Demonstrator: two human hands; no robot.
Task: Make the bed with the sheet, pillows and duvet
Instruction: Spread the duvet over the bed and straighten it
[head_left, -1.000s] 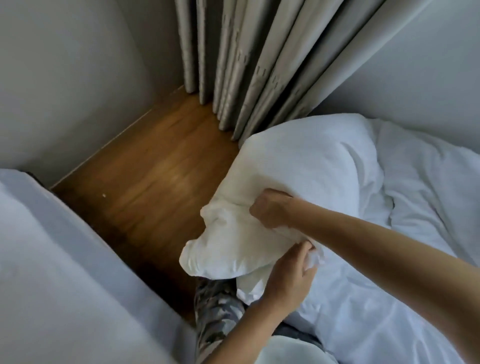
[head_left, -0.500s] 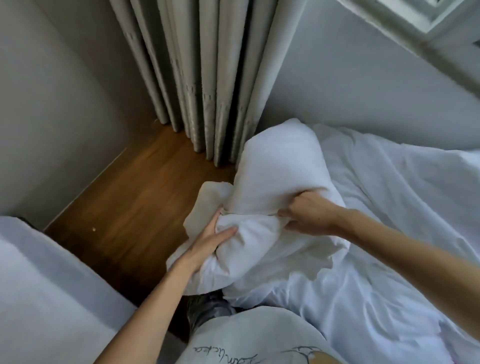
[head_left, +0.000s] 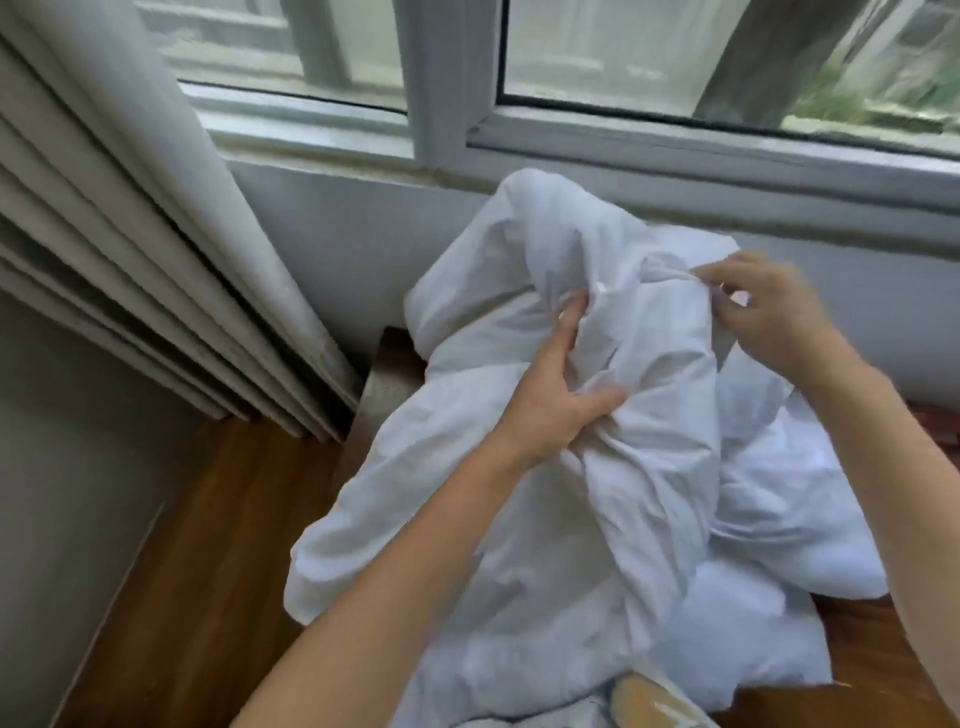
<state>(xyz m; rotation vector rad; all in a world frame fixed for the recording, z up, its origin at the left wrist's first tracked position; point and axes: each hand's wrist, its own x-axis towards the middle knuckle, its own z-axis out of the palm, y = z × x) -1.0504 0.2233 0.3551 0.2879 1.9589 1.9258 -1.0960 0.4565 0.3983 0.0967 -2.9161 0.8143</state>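
A bunched white pillow in its loose case (head_left: 519, 519) is held up in front of me, below the window. My left hand (head_left: 558, 400) grips a fold of the cloth near the middle of the bundle. My right hand (head_left: 763, 312) pinches the cloth's upper edge at the right. More white bedding (head_left: 789, 519) lies crumpled behind and to the right of the bundle. The bed itself is mostly hidden under the fabric.
Pleated grey curtains (head_left: 130, 249) hang at the left. A window with a grey frame (head_left: 675, 145) runs across the top. Wooden floor (head_left: 197, 597) shows at lower left, and a grey wall (head_left: 62, 467) closes the left side.
My view has swung up and right, from the floor and curtains to the window. Both hands lifted the white bundle higher, and my right hand shifted to its upper edge.
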